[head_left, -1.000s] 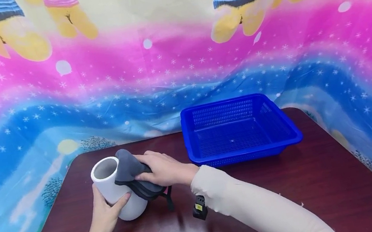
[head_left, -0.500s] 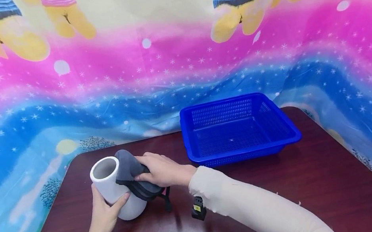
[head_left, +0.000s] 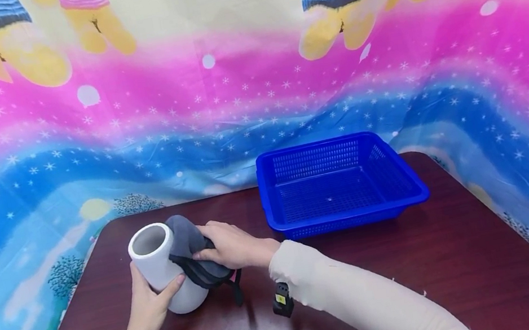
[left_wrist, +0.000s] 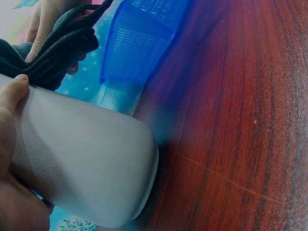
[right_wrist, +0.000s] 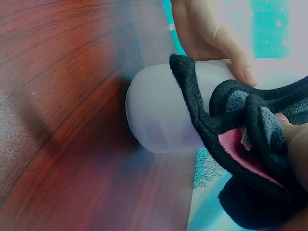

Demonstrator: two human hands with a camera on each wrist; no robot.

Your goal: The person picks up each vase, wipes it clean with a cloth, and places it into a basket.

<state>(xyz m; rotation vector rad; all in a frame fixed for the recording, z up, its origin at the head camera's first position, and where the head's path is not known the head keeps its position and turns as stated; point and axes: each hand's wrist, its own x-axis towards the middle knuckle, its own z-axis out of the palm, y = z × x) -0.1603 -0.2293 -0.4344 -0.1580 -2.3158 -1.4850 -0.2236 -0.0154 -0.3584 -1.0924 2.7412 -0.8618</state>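
A white vase (head_left: 189, 296) with a wide round mouth is at the left of the table; whether its base sits fully on the wood is hard to tell. My left hand (head_left: 149, 305) grips its near left side, the thumb across the front, as the left wrist view also shows on the vase (left_wrist: 91, 159). In my right hand (head_left: 232, 244) is a bunched grey cloth (head_left: 185, 236) with black edging, held against the vase's upper right side. The right wrist view shows a loop of black edging and a pink patch on the cloth (right_wrist: 245, 154). Some right fingers are hidden by the cloth.
A blue plastic basket (head_left: 335, 223) with perforated sides stands at the back right of the dark red wooden table (head_left: 414, 274). A printed curtain (head_left: 235, 106) hangs along the table's back and sides. A small black device (head_left: 282, 299) hangs below the right cuff.
The cloth and right hand have slid slightly down and right along the vase, baring more of its upper side. The left hand keeps its hold, and the vase has barely moved.
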